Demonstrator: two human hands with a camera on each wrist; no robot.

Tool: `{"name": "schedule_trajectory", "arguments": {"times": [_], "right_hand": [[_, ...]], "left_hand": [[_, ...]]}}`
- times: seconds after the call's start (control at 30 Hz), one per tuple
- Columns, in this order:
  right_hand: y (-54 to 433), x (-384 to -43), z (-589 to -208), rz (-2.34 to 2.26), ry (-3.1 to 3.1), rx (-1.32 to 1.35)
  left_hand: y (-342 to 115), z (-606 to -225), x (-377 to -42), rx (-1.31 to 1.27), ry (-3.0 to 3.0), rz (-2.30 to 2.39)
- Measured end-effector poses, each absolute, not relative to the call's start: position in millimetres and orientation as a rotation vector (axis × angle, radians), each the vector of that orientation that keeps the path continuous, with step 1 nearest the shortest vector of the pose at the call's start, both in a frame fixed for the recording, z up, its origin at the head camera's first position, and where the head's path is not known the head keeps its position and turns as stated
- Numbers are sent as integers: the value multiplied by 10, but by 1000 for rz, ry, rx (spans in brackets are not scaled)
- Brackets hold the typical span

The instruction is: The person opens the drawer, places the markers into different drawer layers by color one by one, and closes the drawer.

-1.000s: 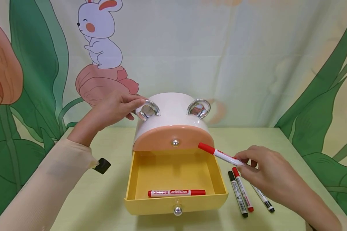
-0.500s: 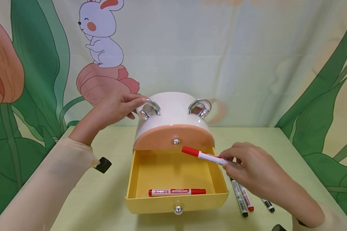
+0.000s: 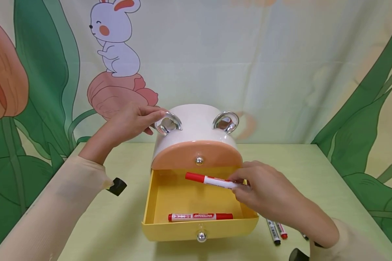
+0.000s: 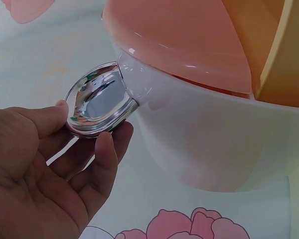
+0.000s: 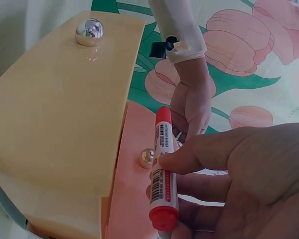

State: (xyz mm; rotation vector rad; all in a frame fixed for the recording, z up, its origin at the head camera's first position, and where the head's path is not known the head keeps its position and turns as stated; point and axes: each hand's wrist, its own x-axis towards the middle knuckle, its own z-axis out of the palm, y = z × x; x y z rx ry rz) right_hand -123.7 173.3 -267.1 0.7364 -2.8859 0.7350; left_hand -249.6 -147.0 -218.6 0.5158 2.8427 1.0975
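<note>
My left hand pinches the left silver ear of a white storage box between thumb and fingers. The box's yellow lower drawer is pulled out, while its orange upper drawer is closed. In my right hand a red-capped whiteboard marker is pinched near one end, its red cap pointing left over the drawer's interior. The right wrist view shows thumb and fingers around the marker's white barrel. Another red whiteboard marker lies along the drawer's front wall.
A black marker and a red one lie on the pale green table right of the drawer, partly hidden by my right hand. Another dark marker end shows beside them. A printed cloth backdrop hangs behind the box.
My right hand has moved left with the red marker, from beside the drawer to over it. My left hand stays on the ear.
</note>
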Motion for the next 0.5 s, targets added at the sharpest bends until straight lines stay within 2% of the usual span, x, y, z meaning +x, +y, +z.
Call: {"name": "schedule_trajectory", "arguments": {"times": [0.5], "right_hand": [[1549,-1337,-2753,746,-3031,802]], "left_hand": [[-1473,-2213,-2514,520,2828,1123]]}}
